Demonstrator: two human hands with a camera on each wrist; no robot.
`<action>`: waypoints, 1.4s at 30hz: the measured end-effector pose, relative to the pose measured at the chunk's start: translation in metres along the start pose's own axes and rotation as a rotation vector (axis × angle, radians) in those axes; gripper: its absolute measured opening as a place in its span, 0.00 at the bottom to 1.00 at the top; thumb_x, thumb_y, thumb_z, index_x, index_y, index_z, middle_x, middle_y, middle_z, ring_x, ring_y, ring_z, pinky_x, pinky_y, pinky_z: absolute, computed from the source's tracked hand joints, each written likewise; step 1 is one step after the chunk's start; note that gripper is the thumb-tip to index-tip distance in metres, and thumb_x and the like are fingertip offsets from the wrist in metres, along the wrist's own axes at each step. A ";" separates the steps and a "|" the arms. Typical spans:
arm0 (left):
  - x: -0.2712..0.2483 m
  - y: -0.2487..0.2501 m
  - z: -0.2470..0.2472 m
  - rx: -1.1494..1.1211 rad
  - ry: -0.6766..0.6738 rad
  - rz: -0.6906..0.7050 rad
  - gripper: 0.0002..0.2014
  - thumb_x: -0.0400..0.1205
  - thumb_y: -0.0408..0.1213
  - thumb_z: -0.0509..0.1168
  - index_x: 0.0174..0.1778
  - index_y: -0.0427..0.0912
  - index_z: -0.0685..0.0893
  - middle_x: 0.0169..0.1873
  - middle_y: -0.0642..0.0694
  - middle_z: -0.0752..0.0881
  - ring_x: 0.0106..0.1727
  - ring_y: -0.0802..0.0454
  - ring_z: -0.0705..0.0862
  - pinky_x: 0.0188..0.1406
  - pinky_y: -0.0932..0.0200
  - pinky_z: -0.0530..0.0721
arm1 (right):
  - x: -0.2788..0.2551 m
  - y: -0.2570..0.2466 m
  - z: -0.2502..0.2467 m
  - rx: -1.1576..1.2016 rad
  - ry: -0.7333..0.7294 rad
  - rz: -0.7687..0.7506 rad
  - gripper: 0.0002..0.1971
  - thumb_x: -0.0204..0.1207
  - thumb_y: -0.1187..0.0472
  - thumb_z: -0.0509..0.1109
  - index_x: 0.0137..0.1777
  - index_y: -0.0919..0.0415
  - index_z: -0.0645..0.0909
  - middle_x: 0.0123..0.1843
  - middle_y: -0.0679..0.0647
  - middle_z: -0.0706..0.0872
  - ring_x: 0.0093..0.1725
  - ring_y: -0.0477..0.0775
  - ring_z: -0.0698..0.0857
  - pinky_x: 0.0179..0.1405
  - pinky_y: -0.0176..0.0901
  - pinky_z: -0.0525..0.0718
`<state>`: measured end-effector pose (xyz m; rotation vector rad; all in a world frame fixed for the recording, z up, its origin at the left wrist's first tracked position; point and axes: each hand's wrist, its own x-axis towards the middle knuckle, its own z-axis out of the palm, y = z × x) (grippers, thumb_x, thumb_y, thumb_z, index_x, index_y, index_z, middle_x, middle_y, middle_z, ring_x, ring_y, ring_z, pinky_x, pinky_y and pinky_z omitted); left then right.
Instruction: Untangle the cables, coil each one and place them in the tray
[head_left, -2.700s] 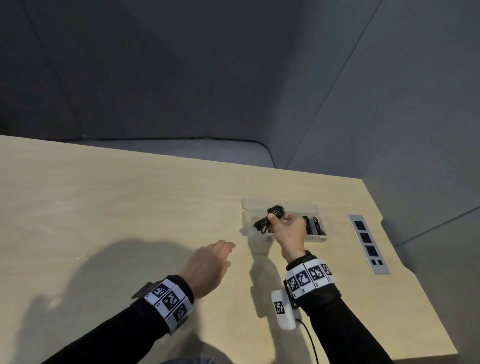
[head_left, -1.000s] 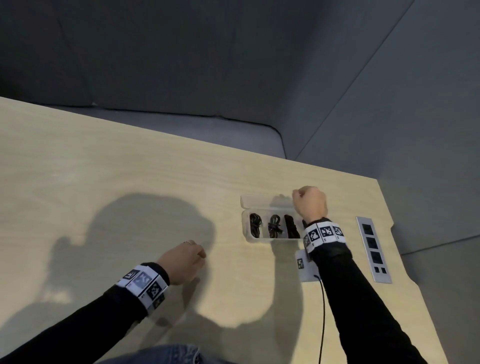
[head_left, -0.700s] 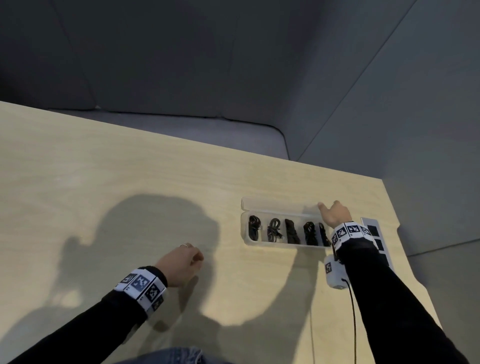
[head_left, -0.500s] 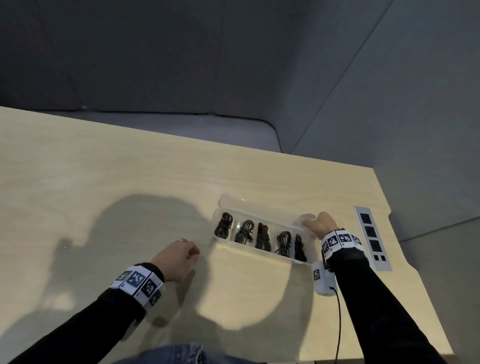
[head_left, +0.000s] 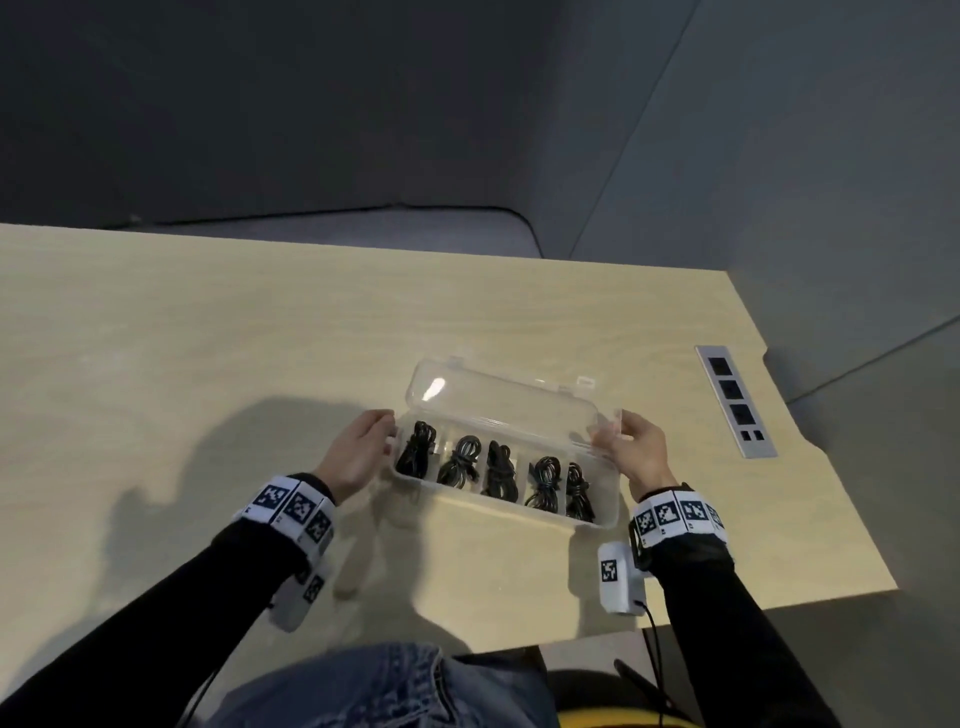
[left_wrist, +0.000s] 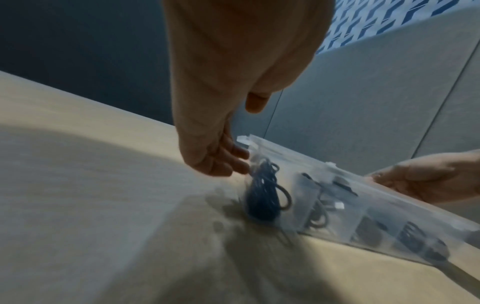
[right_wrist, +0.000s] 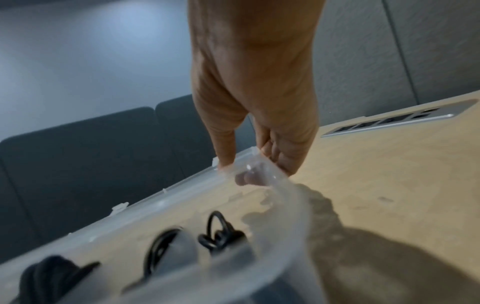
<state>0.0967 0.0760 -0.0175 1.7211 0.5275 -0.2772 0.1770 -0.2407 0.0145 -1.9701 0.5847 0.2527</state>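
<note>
A clear plastic tray (head_left: 609, 483) with its hinged lid (head_left: 509, 402) folded back sits between my hands. Its compartments hold several coiled black cables (head_left: 498, 467). My left hand (head_left: 387, 434) is at the tray's left end. In the left wrist view its fingers (left_wrist: 233, 162) lie fairly straight against the end wall next to a coiled cable (left_wrist: 262, 197), with the thumb held apart above. My right hand (head_left: 615, 431) pinches the tray's right end. In the right wrist view its thumb presses on the rim and its fingers (right_wrist: 249, 176) show through the plastic near another coil (right_wrist: 221, 234).
The tray is over a light wooden table (head_left: 208, 338). A metal socket strip (head_left: 735, 400) is set into the table to the right, near the table's right edge. A dark padded bench and grey walls stand behind the table. My lap is at the near edge.
My right hand put a coil in the tray, moved to its right end and pulled the tray nearer and leftward. My left hand left the table and came to the tray's left end.
</note>
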 end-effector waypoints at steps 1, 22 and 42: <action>0.000 0.003 0.000 0.036 -0.045 -0.002 0.15 0.88 0.41 0.52 0.63 0.39 0.78 0.56 0.40 0.84 0.48 0.47 0.83 0.50 0.53 0.80 | -0.002 0.001 -0.002 0.037 0.005 -0.025 0.29 0.72 0.68 0.75 0.73 0.65 0.71 0.67 0.62 0.80 0.62 0.62 0.83 0.59 0.49 0.83; -0.019 0.013 0.009 1.484 -0.336 0.643 0.39 0.82 0.60 0.55 0.83 0.48 0.46 0.83 0.44 0.39 0.84 0.44 0.40 0.80 0.38 0.41 | -0.084 0.067 -0.003 -0.815 -0.374 -0.512 0.37 0.74 0.28 0.44 0.81 0.39 0.41 0.81 0.37 0.30 0.79 0.45 0.26 0.69 0.62 0.25; -0.018 0.026 0.008 1.161 -0.231 0.630 0.32 0.84 0.48 0.55 0.83 0.47 0.52 0.84 0.49 0.47 0.84 0.54 0.46 0.82 0.54 0.46 | -0.083 0.056 0.002 -0.960 -0.163 -0.639 0.31 0.82 0.41 0.55 0.82 0.45 0.52 0.83 0.39 0.43 0.82 0.44 0.38 0.77 0.68 0.36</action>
